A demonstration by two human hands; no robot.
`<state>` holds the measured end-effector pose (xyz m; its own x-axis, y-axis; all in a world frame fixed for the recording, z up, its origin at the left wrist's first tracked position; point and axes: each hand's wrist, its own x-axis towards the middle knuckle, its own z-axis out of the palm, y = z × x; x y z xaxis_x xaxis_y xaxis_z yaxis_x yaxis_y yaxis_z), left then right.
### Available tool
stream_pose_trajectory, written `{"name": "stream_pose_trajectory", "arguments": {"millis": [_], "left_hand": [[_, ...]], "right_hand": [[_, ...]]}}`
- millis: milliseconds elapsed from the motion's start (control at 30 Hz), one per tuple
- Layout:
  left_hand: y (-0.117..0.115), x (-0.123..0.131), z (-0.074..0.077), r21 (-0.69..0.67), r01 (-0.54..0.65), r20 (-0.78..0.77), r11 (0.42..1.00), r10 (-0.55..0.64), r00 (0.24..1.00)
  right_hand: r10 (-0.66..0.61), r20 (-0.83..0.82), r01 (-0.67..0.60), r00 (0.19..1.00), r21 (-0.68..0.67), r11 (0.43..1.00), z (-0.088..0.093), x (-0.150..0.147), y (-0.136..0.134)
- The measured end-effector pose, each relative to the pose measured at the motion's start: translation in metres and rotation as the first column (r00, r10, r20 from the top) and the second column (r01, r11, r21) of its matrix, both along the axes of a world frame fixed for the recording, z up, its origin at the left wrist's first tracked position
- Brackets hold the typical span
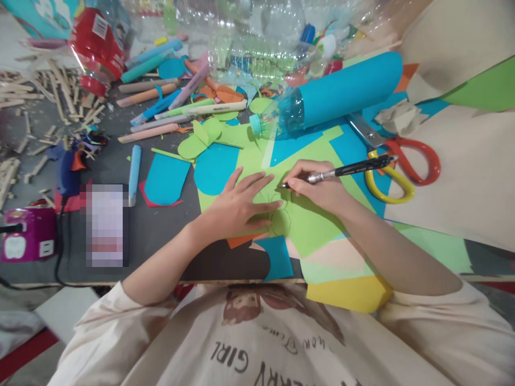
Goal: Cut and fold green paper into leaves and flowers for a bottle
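Observation:
My right hand (316, 185) grips a black and silver pen (346, 169), its tip on the light green paper (314, 225). Rounded outlines are drawn on that sheet just below the tip. My left hand (245, 203) lies flat with fingers spread, touching the green sheet to the left of the drawing. Blue paper pieces with rounded ends (215, 166) lie beyond my left hand. Scissors with red and yellow handles (396, 166) rest to the right of my right hand. A clear bottle wrapped in blue paper (346, 91) lies on its side behind my hands.
Several markers (161, 115) and wooden sticks (60, 91) are scattered at the back left. A phone (107, 225), a dark blue glue gun (68, 171) and a purple box (30, 233) sit at left. Clear plastic bottles (257, 32) crowd the back; yellow paper (350, 294) overhangs the front edge.

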<state>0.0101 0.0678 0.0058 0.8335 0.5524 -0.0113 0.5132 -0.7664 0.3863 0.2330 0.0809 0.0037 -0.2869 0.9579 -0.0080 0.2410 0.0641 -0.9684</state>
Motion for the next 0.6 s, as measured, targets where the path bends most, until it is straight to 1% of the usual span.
{"name": "stream_pose_trajectory", "arguments": {"millis": [67, 233, 400, 600], "left_hand": [[-0.0005, 0.0012, 0.0019, -0.031, 0.009, -0.009, 0.999, -0.009, 1.000], [0.0004, 0.0020, 0.0021, -0.081, 0.005, -0.017, 0.997, -0.006, 1.000], [0.0007, 0.0031, 0.0017, -0.095, -0.010, -0.010, 0.995, 0.009, 1.000], [0.0004, 0.0039, 0.0026, -0.099, -0.017, -0.010, 0.995, 0.016, 1.000]], "right_hand": [[0.036, 0.042, -0.037, 0.998, 0.014, 0.999, 0.0004, -0.0004, -0.0006], [0.140, 0.056, -0.137, 0.989, -0.041, 0.990, 0.0029, -0.0008, -0.0008], [0.147, 0.071, -0.143, 0.987, -0.052, 0.988, 0.0034, 0.0000, -0.0002], [0.194, 0.064, -0.188, 0.979, -0.082, 0.979, 0.0020, 0.0008, 0.0005]]}}
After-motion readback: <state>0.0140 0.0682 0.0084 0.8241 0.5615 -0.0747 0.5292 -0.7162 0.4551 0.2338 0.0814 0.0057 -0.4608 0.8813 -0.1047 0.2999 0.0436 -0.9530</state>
